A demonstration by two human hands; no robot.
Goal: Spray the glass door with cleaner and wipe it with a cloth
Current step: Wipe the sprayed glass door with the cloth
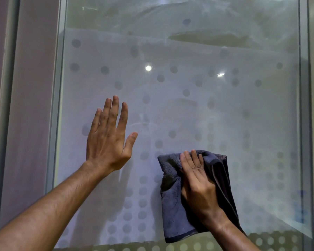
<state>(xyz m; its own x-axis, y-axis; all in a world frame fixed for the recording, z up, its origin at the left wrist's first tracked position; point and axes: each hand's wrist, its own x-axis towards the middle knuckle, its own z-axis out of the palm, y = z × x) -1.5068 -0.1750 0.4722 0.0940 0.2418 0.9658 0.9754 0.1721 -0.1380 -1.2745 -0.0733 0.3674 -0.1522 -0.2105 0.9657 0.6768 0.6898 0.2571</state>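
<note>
Forearms come in from the bottom edge, both bare, reaching up to the pane. Right hand [198,180] lies flat over a dark grey cloth [172,211], fingers together, pressing it against the glass door [188,109] low and right of centre; the cloth hangs in folds below the wrist, its lower hem near the bottom of the frosted band. Left hand [108,140] empty, splayed wide, palm on the glass to the left of the cloth and a little higher, apart from it. Glass carries a frosted band patterned with grey dots [142,191], denser low down. Hazy wipe streaks [207,38] arc across the upper pane. Two bright light reflections [148,68] sit mid-pane. Metal frame [57,105] edges the glass at left; a mauve wall [31,87] lies beyond it.
</note>
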